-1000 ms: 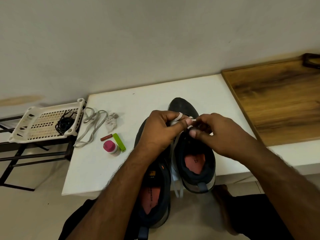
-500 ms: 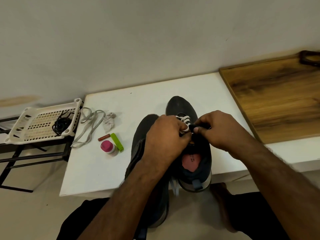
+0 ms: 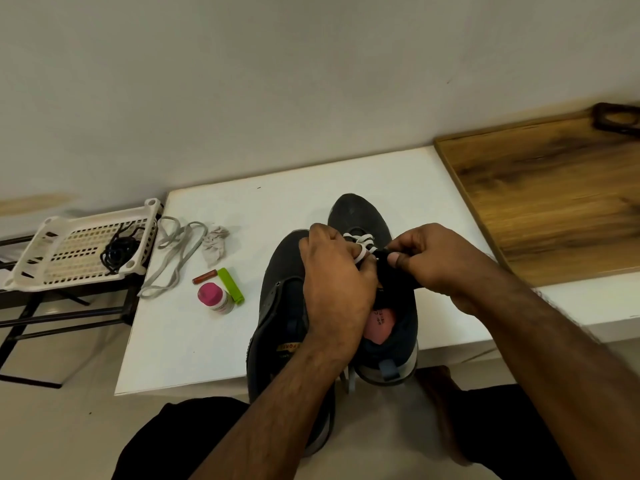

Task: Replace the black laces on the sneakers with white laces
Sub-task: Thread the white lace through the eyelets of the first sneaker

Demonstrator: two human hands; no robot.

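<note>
Sneakers are set side by side on the white surface [image 3: 311, 188]; the right sneaker [image 3: 384, 306] is partly threaded with a white lace [image 3: 360, 242]. The lace is pinched by the curled left hand [image 3: 332, 282], and the sneaker's black tongue is gripped by the right hand [image 3: 436, 261]. Black laces [image 3: 119, 252] lie in a white basket [image 3: 52, 244]

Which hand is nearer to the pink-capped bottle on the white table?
The left hand. It holds the white lace over the sneakers, just right of the pink-capped bottle. The right hand is farther right, beyond the laced sneaker.
</note>
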